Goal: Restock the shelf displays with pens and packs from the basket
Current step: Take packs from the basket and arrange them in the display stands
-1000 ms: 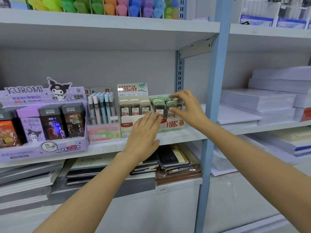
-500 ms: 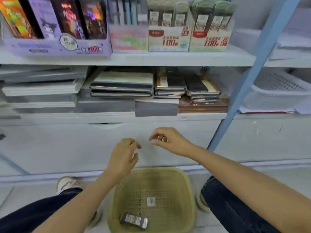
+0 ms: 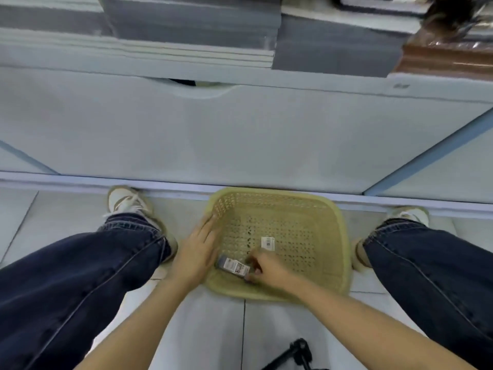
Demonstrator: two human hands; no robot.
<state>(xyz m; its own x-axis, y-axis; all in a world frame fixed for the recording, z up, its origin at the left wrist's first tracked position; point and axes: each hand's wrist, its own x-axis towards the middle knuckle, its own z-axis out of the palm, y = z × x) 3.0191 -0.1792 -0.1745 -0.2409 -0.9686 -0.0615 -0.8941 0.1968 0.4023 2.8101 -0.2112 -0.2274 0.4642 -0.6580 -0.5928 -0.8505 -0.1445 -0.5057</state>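
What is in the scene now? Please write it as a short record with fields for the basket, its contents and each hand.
basket: yellow-green, perforated, stands on the floor
contents: one small dark pack with a white label; a white tag lies on the bottom
left hand: fingers straight, rests on the basket's left rim
right hand: inside the basket, fingers pinch the right end of the pack
left to restock: only this one pack, as far as visible

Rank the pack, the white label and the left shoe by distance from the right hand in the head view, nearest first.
1. pack: at the right hand fingertips, in the basket.
2. white label: basket floor, just beyond.
3. left shoe: floor, far left.
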